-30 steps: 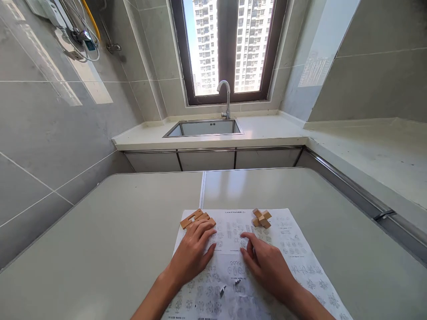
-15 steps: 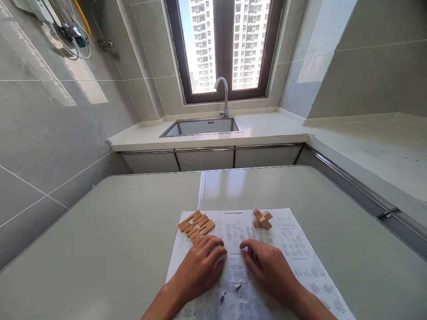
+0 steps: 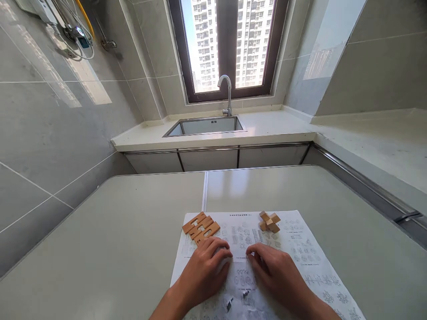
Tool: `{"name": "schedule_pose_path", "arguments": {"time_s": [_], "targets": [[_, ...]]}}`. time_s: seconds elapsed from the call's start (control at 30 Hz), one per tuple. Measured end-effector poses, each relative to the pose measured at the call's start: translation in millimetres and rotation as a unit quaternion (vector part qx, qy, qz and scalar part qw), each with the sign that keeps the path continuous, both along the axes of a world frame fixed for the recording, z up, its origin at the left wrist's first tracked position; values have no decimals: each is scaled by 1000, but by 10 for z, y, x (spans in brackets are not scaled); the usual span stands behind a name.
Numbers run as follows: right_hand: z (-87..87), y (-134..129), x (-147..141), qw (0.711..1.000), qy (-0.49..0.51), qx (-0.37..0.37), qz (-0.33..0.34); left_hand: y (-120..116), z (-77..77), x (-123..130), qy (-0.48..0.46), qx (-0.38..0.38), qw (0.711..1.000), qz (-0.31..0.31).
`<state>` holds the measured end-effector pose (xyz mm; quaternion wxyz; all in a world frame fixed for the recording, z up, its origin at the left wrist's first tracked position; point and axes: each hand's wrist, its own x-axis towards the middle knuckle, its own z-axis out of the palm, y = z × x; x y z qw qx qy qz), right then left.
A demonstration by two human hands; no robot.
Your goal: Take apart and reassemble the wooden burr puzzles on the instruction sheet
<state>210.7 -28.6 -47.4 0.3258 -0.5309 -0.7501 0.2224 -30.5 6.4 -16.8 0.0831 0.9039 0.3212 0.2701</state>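
My left hand [image 3: 211,266] rests on the printed paper sheet [image 3: 287,280], its fingers loosely curved with small gaps and nothing visible in them. Just beyond its fingertips lie flat wooden puzzle pieces [image 3: 201,228] with cut-out slots, side by side at the sheet's upper left. My right hand [image 3: 275,271] also lies on the paper, thumb and index finger bent but apart, holding nothing visible. An interlocking wooden cross-shaped puzzle [image 3: 269,222] sits beyond it, near the sheet's upper right. Neither hand visibly grips a wooden item.
The pale table [image 3: 100,249] extends around the sheet. Beyond its far edge is a counter [image 3: 267,126] with a sink [image 3: 205,126] and a faucet [image 3: 229,95] below a window. Dark torn-looking spots mark the paper between my forearms.
The camera view has shifted slightly, so everything on the table appears a little further right. Both hands keep nearly the same pose and place on the paper.
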Motion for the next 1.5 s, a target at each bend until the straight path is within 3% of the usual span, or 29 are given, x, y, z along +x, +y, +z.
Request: {"name": "schedule_pose_path", "arguments": {"time_s": [0.43,0.97,1.5], "targets": [[33,14,14,993,80,-89,-17,11,-26,-9,0,3,1000,1],[100,24,53,994,79,-74,-10,63,28,-11,0,-67,997,-25],[124,6,55,994,76,-80,-15,59,4,11,-9,-43,999,-13]]}}
